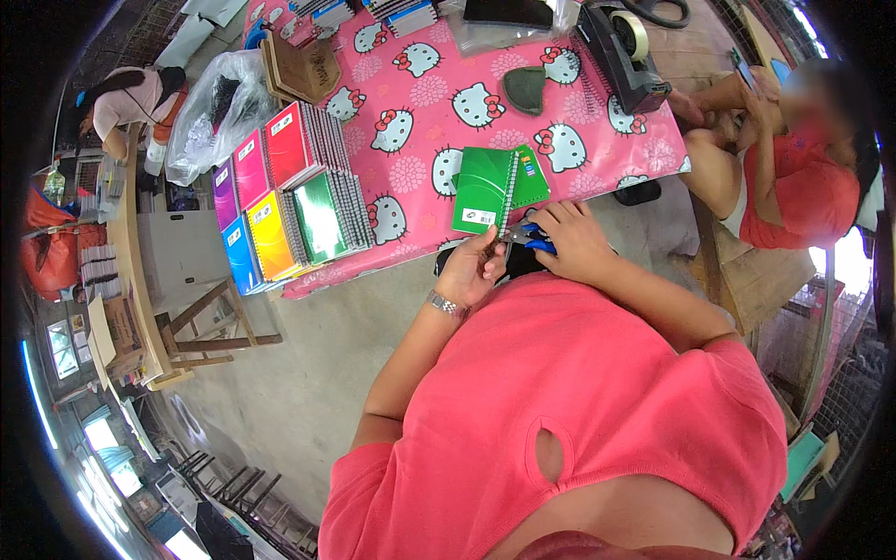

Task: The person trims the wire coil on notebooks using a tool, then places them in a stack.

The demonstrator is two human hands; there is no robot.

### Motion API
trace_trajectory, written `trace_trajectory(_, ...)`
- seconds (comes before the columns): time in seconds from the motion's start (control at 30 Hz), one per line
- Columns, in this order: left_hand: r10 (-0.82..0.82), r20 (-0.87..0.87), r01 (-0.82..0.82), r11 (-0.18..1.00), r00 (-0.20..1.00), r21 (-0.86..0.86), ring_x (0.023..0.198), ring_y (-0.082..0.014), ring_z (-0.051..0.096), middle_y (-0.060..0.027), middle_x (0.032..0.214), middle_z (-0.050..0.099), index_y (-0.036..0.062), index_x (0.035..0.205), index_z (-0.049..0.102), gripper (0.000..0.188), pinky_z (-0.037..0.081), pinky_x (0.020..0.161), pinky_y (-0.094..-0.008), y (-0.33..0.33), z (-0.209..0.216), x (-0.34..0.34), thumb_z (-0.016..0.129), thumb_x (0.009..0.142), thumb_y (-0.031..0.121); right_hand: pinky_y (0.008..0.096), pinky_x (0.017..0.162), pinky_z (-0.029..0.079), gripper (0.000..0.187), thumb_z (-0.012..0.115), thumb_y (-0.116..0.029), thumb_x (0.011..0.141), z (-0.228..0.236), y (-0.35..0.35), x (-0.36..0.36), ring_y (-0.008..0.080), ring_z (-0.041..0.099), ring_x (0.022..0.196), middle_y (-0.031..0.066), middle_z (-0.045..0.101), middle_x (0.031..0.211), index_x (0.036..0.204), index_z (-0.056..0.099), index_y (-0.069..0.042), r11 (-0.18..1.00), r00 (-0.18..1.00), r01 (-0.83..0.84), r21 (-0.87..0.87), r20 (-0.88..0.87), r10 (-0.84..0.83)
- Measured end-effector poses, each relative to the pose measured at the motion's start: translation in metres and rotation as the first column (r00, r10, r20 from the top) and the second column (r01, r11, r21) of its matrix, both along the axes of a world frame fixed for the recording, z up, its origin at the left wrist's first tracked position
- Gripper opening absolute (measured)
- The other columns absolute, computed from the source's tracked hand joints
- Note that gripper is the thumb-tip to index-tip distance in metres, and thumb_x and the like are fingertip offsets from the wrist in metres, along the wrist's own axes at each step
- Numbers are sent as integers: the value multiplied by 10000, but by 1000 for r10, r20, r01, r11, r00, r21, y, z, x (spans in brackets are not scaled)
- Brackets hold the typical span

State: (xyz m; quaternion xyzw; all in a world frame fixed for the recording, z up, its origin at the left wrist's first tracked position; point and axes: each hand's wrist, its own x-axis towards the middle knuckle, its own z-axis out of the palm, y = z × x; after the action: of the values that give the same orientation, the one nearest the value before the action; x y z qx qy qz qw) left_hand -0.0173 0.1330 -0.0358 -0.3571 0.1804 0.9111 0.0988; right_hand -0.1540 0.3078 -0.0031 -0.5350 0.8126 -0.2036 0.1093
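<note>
A green spiral notebook (483,191) lies open at the table's near edge, its covers spread either side of the wire coil (511,191). My left hand (473,269) is closed at the near end of that coil, fingertips pinching the notebook's lower edge. In my right hand (571,241) is a pair of pliers with blue handles (539,246). The metal jaws (513,236) meet the coil's near end, beside my left fingertips. Whether the jaws grip the wire is too small to tell.
Stacks of coloured spiral notebooks (294,149) stand on the left of the pink patterned tablecloth (420,98). A dark green pad-like object (524,91) and a black tape dispenser (623,61) are farther back. Another person (803,177) sits at right; one bends over (135,103) at far left.
</note>
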Motion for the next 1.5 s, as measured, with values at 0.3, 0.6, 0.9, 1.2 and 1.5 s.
trace_trajectory(0.3, 51, -45, -47, 995, 998, 87, 502, -100, 390, -29, 735, 549, 85, 868, 502, 225, 335, 454, -227, -3, 1, 1, 566, 977, 272, 431, 874, 403, 452, 715, -260, 713, -2, -3, 1, 298, 569, 993, 119, 598, 1020, 1114, 562, -116, 1000, 998, 12, 1, 64, -12)
trace_trajectory(0.6, 21, -25, -20, 999, 999, 32, 506, -93, 402, -31, 744, 551, 93, 908, 511, 196, 329, 453, -223, -9, -3, 1, 577, 972, 265, 445, 805, 461, 386, 704, -266, 755, -13, -2, 3, 345, 597, 913, 135, 612, 953, 1072, 564, -95, 993, 985, 69, -93, 166, -53)
trace_trajectory(0.9, -36, -55, 34, 999, 998, -41, 505, -89, 425, -40, 780, 573, 76, 910, 541, 194, 346, 458, -210, -10, -9, -2, 603, 957, 254, 409, 626, 523, 319, 681, -324, 834, -21, -9, -13, 338, 636, 634, 146, 664, 773, 998, 641, -53, 974, 632, -25, 224, 759, -158)
trace_trajectory(1.2, -172, -93, 144, 956, 981, -255, 571, -78, 455, -17, 815, 579, 21, 1058, 620, 279, 364, 491, -200, -20, -3, 12, 582, 969, 283, 450, 826, 476, 456, 652, -410, 834, 11, 1, -41, 367, 618, 921, 185, 652, 993, 1100, 621, -41, 990, 882, -13, 139, 467, -54)
trace_trajectory(1.5, -324, -100, 257, 876, 941, -409, 644, -99, 531, -17, 855, 622, 38, 1032, 632, 223, 439, 584, -227, -72, 60, 25, 563, 976, 244, 497, 942, 388, 467, 675, -264, 777, -4, 2, -113, 356, 520, 1096, 161, 576, 1142, 1196, 583, -79, 914, 906, 403, -35, -124, -404)
